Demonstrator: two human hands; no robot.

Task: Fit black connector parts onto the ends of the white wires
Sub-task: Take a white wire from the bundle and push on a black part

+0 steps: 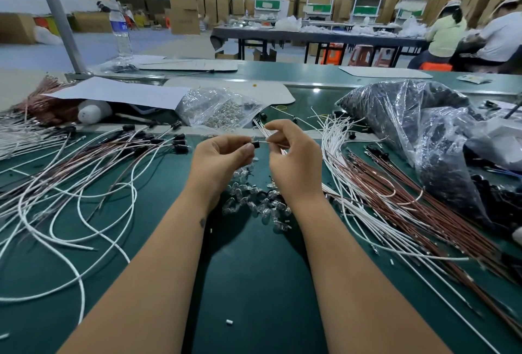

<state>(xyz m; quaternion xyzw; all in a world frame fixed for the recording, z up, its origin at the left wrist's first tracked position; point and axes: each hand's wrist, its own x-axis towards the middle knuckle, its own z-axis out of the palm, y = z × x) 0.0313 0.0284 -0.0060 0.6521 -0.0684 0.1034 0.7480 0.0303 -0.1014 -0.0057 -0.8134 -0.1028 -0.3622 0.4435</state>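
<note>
Above the mat: hands meet.
Left hand (223, 153): pinches black connector (255, 145).
Right hand (291, 153): pinches white wire (268, 141), lying level, tip leftward at connector.

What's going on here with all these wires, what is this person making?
Someone at a green workbench is fitting connectors onto wires by hand. The left hand pinches a small black connector part, while the right hand pinches a white wire with its end at that part, and holds a few spare white wires too. Wires that already carry black connectors lie to the left, loose white and brown wires to the right, and small clear parts sit below the hands.
</note>
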